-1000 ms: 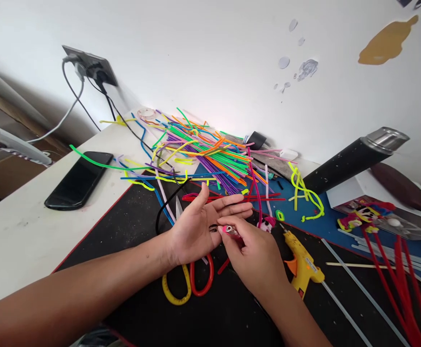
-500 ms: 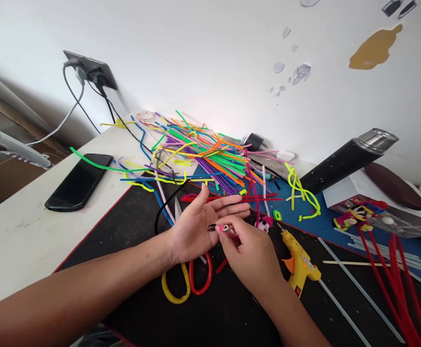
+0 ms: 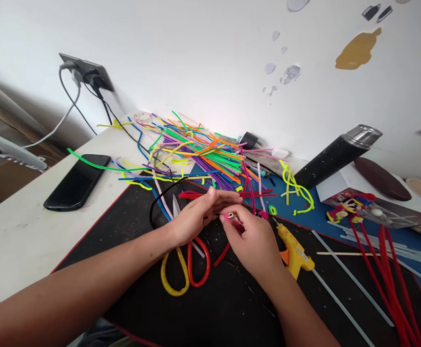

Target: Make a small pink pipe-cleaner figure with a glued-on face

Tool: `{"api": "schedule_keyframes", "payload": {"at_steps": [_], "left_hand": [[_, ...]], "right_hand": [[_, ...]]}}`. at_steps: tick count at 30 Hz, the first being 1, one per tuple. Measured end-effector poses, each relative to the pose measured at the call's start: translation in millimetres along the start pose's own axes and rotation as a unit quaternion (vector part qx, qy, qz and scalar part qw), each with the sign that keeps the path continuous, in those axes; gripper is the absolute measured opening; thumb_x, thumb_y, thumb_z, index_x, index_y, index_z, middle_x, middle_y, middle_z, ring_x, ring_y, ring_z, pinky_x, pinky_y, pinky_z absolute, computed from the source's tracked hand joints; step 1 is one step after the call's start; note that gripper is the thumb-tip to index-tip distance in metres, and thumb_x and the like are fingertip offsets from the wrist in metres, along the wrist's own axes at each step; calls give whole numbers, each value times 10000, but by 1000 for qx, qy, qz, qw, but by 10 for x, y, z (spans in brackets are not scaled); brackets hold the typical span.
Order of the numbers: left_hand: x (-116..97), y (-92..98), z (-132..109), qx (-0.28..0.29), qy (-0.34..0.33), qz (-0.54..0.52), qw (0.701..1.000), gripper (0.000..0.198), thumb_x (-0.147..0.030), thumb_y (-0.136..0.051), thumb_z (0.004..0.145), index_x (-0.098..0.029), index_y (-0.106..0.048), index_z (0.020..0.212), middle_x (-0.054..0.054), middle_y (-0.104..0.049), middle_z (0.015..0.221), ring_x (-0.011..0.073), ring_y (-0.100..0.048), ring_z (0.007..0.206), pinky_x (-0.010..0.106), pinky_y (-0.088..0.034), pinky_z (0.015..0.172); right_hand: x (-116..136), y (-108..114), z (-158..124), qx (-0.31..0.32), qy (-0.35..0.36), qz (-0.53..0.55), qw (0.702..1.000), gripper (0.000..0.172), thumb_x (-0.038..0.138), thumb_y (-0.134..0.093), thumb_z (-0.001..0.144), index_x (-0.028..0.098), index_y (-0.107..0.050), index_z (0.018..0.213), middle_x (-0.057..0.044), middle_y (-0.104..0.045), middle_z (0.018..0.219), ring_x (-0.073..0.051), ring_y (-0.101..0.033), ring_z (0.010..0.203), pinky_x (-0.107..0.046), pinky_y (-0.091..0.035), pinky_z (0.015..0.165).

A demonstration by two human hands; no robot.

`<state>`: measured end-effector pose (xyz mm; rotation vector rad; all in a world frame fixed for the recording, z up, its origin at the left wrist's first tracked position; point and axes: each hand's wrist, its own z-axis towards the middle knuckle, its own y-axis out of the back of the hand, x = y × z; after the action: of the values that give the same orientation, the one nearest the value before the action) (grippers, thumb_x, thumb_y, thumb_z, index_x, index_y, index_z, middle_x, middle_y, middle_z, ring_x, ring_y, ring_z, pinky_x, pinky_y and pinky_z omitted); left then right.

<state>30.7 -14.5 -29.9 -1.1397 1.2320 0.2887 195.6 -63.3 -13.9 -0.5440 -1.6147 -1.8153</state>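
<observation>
White surface (image 3: pixel 19 236) runs out to the left of the fingers; black mat (image 3: pixel 210 318) right under them. Pile of pipe cleaners (image 3: pixel 206 152): beyond the left fingers. Flask (image 3: pixel 335 156): tilted, well off to the right, past both sets of fingers. Scissors (image 3: pixel 189 260): partly under the left wrist, handles nearer the wearer than the fingers. Left hand (image 3: pixel 203 214): cupped, thumb up, not clamped on anything visible. Right hand (image 3: pixel 252 238): fingers closed on a small pink thing. Glue gun (image 3: pixel 296 248): just right of that hand. Pink thing (image 3: pixel 234 220): in the right pinch, silvery end up, can't tell what it is. Black bit (image 3: pixel 217 214): tiny, between right fingertips and left palm; contact unclear.

My read: step in hand is fine fingertip work over the palm. Next move calls for steady palm, light pinch.
</observation>
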Motion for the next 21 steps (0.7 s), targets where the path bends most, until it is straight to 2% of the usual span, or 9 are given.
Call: {"api": "schedule_keyframes", "payload": {"at_steps": [7, 10, 12, 14, 17, 21], "left_hand": [[32, -27, 52, 22, -61, -6, 998, 598, -657, -498, 1016, -217, -700, 1367, 147, -628, 1505, 347, -495, 1458, 471, -339, 1217], [24, -14, 56, -2, -85, -2, 996, 567, -625, -468, 1040, -206, -716, 1330, 145, -653, 1468, 334, -512, 1441, 458, -357, 1205], [-38, 10, 43, -36, -108, 46, 992, 479, -572, -528, 1036, -205, -743, 1255, 130, -701, 1379, 317, -576, 1357, 435, -410, 1153], [-144, 41, 23, -60, -111, 145, 981, 353, -503, -667, 981, -199, -763, 1132, 99, -749, 1223, 281, -652, 1188, 392, -464, 1061], [-320, 88, 0, -31, -83, 261, 961, 363, -529, -709, 938, -168, -740, 960, 64, -736, 977, 225, -662, 958, 352, -502, 926], [-458, 150, -14, 25, -41, 356, 933, 422, -583, -716, 905, -166, -730, 969, 54, -724, 932, 207, -642, 881, 325, -501, 831]], "right_hand": [[26, 12, -2, -12, 12, 4, 1000, 104, 228, -608, 956, 245, -710, 972, -1, -777, 796, -193, -729, 703, -271, -466, 630], [17, 28, 7, -17, 10, 6, 1000, 111, 248, -606, 963, 247, -715, 987, -6, -782, 818, -192, -722, 704, -269, -463, 625], [8, 48, 15, -22, 5, 4, 1000, 117, 256, -605, 963, 246, -721, 981, -5, -774, 799, -188, -707, 679, -269, -456, 616], [2, 65, 22, -27, 1, -3, 1000, 118, 257, -609, 955, 246, -726, 964, 0, -753, 748, -183, -683, 635, -269, -441, 594], [-1, 75, 25, -38, -1, -6, 999, 112, 257, -619, 945, 247, -730, 960, 3, -742, 720, -180, -670, 609, -268, -435, 581], [4, 69, 27, -53, -7, -8, 999, 109, 277, -632, 943, 246, -734, 965, -4, -749, 721, -188, -681, 613, -269, -448, 586]]}}
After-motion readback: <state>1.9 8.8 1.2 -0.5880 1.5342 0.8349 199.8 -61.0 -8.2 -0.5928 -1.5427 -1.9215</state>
